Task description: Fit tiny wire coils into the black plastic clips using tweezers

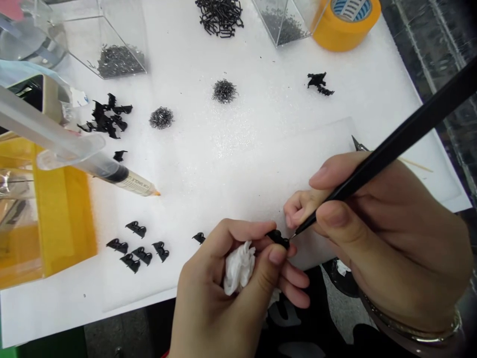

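Near the front edge of the white work surface, my left hand (238, 278) pinches a small black part (278, 238) between thumb and fingers. A crumpled white tissue (239, 267) is tucked in the same palm. My right hand (372, 219) grips a long black pen-like tool (395, 139), whose thin metal tip meets or nearly meets the right end of the black part. Left of my left hand lie several similar black parts (142, 255), with a single one (198, 237) just beside my fingers.
A syringe (126, 180) points in from the left above a yellow bin (67, 219). Farther back are black part piles (106, 117), small metal piles (224, 91) (161, 118), clear boxes (104, 44) and yellow tape (345, 30). A blade tip (357, 144) shows behind my right hand.
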{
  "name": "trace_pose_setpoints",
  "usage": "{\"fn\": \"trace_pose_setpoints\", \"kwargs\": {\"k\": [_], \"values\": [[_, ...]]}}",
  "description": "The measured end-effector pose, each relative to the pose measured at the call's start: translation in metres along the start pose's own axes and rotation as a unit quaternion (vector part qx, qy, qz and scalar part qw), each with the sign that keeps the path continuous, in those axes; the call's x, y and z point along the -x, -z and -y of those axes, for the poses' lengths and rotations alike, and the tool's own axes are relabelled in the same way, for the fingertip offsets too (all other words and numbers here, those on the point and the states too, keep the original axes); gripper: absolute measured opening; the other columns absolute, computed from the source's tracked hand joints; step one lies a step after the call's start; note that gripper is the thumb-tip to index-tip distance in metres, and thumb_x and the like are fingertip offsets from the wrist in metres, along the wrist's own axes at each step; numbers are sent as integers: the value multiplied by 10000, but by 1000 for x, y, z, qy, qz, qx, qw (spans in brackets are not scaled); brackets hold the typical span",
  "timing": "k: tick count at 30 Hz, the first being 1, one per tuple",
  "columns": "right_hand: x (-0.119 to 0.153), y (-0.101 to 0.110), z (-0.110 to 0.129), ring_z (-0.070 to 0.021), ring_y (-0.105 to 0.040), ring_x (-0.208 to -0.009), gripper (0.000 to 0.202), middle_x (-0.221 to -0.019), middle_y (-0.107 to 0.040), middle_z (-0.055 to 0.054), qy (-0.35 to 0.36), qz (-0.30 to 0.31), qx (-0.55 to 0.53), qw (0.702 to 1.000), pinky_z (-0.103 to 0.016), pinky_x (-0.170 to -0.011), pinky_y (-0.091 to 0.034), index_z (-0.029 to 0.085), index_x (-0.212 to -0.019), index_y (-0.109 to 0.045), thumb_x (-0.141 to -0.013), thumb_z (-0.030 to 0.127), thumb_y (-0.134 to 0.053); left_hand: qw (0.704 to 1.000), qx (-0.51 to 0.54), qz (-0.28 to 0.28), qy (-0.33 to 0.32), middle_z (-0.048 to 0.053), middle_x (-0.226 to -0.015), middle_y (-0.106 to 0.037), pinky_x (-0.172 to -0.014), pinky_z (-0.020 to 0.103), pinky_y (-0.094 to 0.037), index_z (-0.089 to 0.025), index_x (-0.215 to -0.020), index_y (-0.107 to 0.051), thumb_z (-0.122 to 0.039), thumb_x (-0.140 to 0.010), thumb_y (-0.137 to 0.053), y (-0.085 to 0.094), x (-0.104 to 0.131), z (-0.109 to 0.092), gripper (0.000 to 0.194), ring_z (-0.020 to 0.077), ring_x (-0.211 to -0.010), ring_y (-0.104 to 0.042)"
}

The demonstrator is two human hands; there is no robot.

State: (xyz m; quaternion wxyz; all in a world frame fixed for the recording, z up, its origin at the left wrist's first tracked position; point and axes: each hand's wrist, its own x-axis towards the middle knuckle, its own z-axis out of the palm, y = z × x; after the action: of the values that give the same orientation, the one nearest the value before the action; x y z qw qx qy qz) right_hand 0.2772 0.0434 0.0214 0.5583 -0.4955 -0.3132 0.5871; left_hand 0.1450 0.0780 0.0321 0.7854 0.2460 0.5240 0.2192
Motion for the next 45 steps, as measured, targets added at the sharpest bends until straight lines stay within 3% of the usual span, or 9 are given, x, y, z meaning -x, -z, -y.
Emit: {"fn": "trace_pose_setpoints", "kwargs": {"k": [5,12,19,22,27,30,37,43,45], "values": [[5,0,-5,-139,-633,-600,214,-588,-514,53,-5,1,-17,1000,-289,-492,-580,352,-1090,-471,-928,217,-437,1000,10,-1,0,-35,-532,-679,-455,111,-489,-205,-770,-584,-85,-739,-637,-1,1,1,135,77,-433,-618],[4,-10,-6,-133,-638,-625,201,-877,-618,7,52,-64,-41,996,-216,-372,-518,297,-1026,-520,-899,152,-463,1000,19,-11,0,-31,-517,-674,-444,101,-492,-201,-761,-574,-68,-735,-622,-3,1,0,144,70,-419,-610],[4,-10,-5,-115,-643,-626,226,-913,-623,7,99,-87,41,990,-205,-401,-551,275,-1018,-545,-884,107,-478,1000,14,-26,-9,-37,-505,-669,-435,87,-488,-189,-752,-569,-59,-729,-623,-6,1,0,143,63,-406,-605],[3,-9,-3,-111,-638,-590,237,-908,-621,8,99,-71,42,992,-208,-394,-545,275,-1026,-533,-891,95,-459,1000,14,-26,-8,-39,-505,-668,-436,90,-489,-190,-752,-570,-63,-727,-629,-6,1,0,142,64,-408,-605],[3,-2,-6,-144,-648,-630,246,-629,-517,40,51,12,-6,999,-264,-465,-576,308,-1081,-479,-926,131,-407,1000,9,-15,-8,-29,-517,-673,-443,99,-485,-188,-757,-579,-88,-733,-643,-3,1,0,122,72,-424,-612],[3,3,-8,-146,-651,-648,255,-647,-497,34,55,46,-22,997,-278,-484,-586,295,-1110,-453,-936,124,-379,1000,1,-10,-13,-27,-528,-675,-453,108,-489,-187,-760,-580,-83,-738,-640,-2,1,0,122,76,-429,-614],[4,5,-11,-140,-643,-609,262,-624,-505,37,74,26,11,997,-248,-479,-574,283,-1122,-448,-925,115,-407,1000,-8,-6,-27,-27,-541,-675,-465,122,-494,-190,-767,-582,-58,-742,-625,-2,0,2,141,84,-437,-619],[2,3,-10,-101,-624,-548,222,-903,-610,-3,80,2,28,996,-236,-498,-570,259,-1082,-460,-912,120,-431,999,-12,22,-26,-28,-575,-683,-484,128,-502,-193,-803,-558,-75,-775,-615,4,1,0,134,84,-470,-631],[1,2,-9,-98,-632,-585,187,-894,-616,-3,99,-16,54,993,-198,-485,-561,240,-1052,-472,-905,128,-447,999,-31,34,-10,-24,-600,-692,-509,140,-517,-195,-820,-548,-85,-791,-611,6,1,-1,130,91,-500,-646]]}}
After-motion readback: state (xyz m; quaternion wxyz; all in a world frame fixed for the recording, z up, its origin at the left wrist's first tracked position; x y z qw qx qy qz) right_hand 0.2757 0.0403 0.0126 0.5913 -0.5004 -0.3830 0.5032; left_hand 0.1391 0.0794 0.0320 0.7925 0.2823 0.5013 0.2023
